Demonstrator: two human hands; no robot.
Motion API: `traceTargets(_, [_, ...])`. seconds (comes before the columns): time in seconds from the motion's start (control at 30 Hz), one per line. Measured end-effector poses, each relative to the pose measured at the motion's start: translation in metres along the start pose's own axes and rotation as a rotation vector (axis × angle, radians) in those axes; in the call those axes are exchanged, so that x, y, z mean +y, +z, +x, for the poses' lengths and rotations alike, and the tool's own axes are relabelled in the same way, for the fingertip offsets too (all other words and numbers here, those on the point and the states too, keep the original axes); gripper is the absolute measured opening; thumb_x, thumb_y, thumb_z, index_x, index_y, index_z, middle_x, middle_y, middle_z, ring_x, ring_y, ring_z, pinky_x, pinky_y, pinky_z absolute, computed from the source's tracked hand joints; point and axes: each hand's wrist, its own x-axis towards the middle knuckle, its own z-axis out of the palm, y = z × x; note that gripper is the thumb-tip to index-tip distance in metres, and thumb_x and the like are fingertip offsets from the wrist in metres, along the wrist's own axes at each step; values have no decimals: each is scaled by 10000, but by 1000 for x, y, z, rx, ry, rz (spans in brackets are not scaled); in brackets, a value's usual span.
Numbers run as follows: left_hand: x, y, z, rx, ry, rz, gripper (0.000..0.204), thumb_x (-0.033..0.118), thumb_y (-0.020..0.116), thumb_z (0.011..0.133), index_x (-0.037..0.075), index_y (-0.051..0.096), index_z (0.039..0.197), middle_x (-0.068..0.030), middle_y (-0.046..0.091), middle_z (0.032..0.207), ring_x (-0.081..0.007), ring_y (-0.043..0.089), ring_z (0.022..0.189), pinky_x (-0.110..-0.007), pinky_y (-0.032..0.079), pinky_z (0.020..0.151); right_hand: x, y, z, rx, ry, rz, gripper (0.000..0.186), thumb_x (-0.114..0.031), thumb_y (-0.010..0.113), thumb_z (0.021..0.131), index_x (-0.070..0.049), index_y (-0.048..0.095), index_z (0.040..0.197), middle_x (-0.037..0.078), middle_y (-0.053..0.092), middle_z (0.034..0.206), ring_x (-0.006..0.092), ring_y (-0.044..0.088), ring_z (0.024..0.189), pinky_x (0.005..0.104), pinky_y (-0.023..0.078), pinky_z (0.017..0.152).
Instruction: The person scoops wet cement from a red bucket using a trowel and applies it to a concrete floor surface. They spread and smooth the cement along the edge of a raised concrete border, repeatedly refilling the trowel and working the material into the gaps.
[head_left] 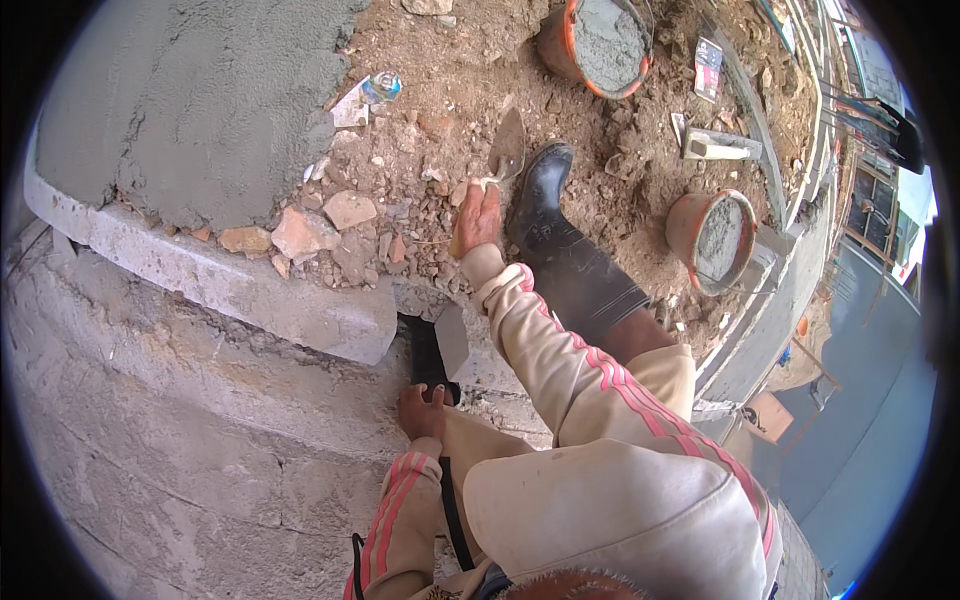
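Note:
My right hand [478, 217] grips a pointed trowel [508, 140], its blade lying over rubble and loose soil [430, 150] beside my black rubber boot [575, 280]. Lower down, my left hand [422, 408] has its fingers curled on the top of my other black boot [428, 355], which is partly hidden in a gap in the concrete ledge [220, 285]. Broken orange and pale stones [305, 235] lie along the edge of a wet grey mortar layer [200, 100] at the upper left.
Two orange-rimmed buckets of grey mortar [585, 70] [690, 235] stand on the soil. A wooden float [720, 145], a torn printed packet [707, 70] and a crumpled wrapper [380, 88] lie about. Long boards [830, 110] and a pale blue surface [860, 380] are at the right.

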Motion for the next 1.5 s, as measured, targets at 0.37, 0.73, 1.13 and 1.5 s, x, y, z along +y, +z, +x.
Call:
traceTargets(0.37, [0, 5, 0, 63, 41, -24, 375, 358, 743, 803, 24, 678, 960, -153, 647, 1024, -358, 590, 1017, -471, 459, 924, 29, -11, 170, 40, -35, -184, 529, -490, 447, 984, -6, 658, 1013, 291, 632, 1000, 468, 592, 969, 505, 456, 854])
traceTargets(0.73, [-1, 5, -2, 6, 14, 51, 377, 377, 753, 797, 48, 688, 970, -147, 649, 1066, -353, 593, 1042, -466, 467, 931, -14, -12, -8, -260, 214, 436, 415, -443, 457, 1026, -56, 552, 912, 80, 464, 686, 195, 527, 625, 368, 478, 528])
traceTargets(1.13, [-5, 5, -3, -20, 6, 31, 409, 388, 735, 812, 44, 672, 1024, -148, 645, 1081, -357, 593, 1038, -463, 468, 931, 26, -18, 28, 59, 135, 279, 464, -417, 460, 1019, -13, 526, 802, 111, 502, 632, 245, 551, 563, 428, 457, 571])
traceTargets(1.5, [-17, 8, -10, 65, 48, 1, 379, 377, 744, 815, 59, 661, 1003, -154, 621, 1077, -369, 581, 1032, -482, 473, 911, 56, -4, 28, -217, 206, 274, 375, -416, 474, 975, -59, 571, 909, 74, 525, 660, 206, 528, 530, 362, 450, 471])
